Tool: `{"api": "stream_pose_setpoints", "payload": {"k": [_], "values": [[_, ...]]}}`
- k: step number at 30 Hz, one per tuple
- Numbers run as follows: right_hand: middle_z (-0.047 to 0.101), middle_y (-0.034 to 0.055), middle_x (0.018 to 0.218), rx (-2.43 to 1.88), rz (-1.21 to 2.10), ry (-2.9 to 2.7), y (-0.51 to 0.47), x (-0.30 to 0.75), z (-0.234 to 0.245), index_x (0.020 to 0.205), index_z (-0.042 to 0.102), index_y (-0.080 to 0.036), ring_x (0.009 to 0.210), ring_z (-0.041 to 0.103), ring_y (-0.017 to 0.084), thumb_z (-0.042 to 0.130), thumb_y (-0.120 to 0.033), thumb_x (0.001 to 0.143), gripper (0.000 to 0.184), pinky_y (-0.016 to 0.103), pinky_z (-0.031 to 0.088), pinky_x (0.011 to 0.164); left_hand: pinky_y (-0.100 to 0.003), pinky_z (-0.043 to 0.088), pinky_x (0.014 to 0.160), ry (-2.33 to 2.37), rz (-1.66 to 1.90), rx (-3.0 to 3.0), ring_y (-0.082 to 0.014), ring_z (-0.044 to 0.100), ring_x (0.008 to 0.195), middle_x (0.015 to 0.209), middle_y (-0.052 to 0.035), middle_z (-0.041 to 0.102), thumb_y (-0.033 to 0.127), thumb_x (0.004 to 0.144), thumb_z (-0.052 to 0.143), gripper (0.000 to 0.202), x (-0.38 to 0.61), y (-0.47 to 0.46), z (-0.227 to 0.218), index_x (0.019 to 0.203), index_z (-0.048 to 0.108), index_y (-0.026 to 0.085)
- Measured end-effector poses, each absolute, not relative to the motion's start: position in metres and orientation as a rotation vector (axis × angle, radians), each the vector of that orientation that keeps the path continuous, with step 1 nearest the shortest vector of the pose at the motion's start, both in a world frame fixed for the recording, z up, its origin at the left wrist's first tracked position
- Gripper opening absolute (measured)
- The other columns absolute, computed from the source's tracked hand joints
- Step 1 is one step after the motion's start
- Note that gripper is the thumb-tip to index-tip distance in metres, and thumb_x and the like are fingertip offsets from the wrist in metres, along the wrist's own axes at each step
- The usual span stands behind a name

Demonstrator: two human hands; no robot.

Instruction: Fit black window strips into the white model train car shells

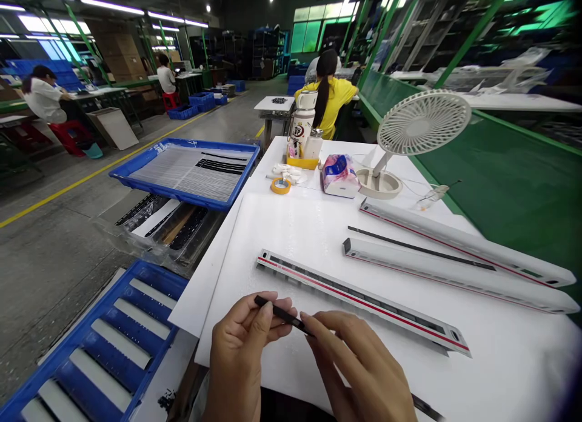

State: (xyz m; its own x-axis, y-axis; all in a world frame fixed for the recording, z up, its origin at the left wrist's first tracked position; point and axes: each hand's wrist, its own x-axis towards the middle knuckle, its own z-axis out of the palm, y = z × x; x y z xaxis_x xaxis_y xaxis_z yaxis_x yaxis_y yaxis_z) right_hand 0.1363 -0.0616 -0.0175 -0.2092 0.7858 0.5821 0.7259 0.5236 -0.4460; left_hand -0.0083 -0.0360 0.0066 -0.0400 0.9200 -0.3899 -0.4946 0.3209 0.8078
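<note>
My left hand [240, 358] and my right hand [354, 367] pinch a thin black strip [282, 316] between their fingertips, just above a white board [500, 361]. Nearest my hands lies a white model train car shell [364, 301] with a red stripe and dark windows. Two similar shells [464, 240] [454, 276] lie farther right, with a long black strip [421, 249] resting across them. Another black strip [426, 407] pokes out beyond my right hand, partly hidden.
On the left are a blue tray of white strips [118, 343] and a blue tray of striped parts [186, 173]. A fan [421, 125], tissue pack [340, 176], tape roll [280, 185] and flask [302, 122] stand ahead. A seated co-worker [330, 100] is beyond the table.
</note>
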Motion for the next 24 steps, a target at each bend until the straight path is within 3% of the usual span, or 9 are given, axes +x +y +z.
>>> {"api": "stream_pose_setpoints", "payload": {"k": [6,9,15,24], "values": [[0.06,0.0012,0.074,-1.24,0.626,-1.828,-0.053,0.14,0.002,0.091,0.061,-0.024,0.064,0.057,0.013,0.053,-0.018,0.086,0.011,0.022,0.049,0.055,-0.031,0.056,0.071,1.079,1.193,0.529,-0.027,0.068,0.085,0.087,-0.0148,0.073,0.036,0.069,0.072,0.034,-0.008,-0.038,0.011,0.09,0.067,0.01],[0.058,-0.0006,0.066,-1.277,0.743,-1.794,-0.052,0.142,0.007,0.078,0.058,-0.024,0.057,0.055,0.013,0.052,-0.023,0.087,0.011,0.022,0.046,0.05,-0.031,0.056,0.068,1.1,1.213,0.542,-0.0256,0.069,0.079,0.084,-0.014,0.073,0.036,0.068,0.072,0.036,-0.006,-0.041,0.016,0.094,0.064,0.012],[0.056,0.0,0.066,-1.358,0.819,-1.799,-0.059,0.143,0.009,0.075,0.056,-0.022,0.058,0.052,0.013,0.049,-0.028,0.089,0.017,0.024,0.043,0.053,-0.03,0.056,0.064,1.112,1.279,0.583,-0.0235,0.069,0.075,0.078,-0.0113,0.073,0.034,0.071,0.07,0.025,-0.004,-0.045,0.025,0.082,0.059,0.013],[0.055,-0.0015,0.067,-1.382,0.818,-1.802,-0.063,0.145,0.015,0.074,0.055,-0.021,0.061,0.052,0.012,0.05,-0.027,0.089,0.017,0.023,0.041,0.055,-0.025,0.056,0.066,1.09,1.317,0.688,-0.0196,0.069,0.075,0.076,-0.0079,0.073,0.029,0.074,0.068,0.016,-0.005,-0.049,0.027,0.077,0.064,0.014]]}}
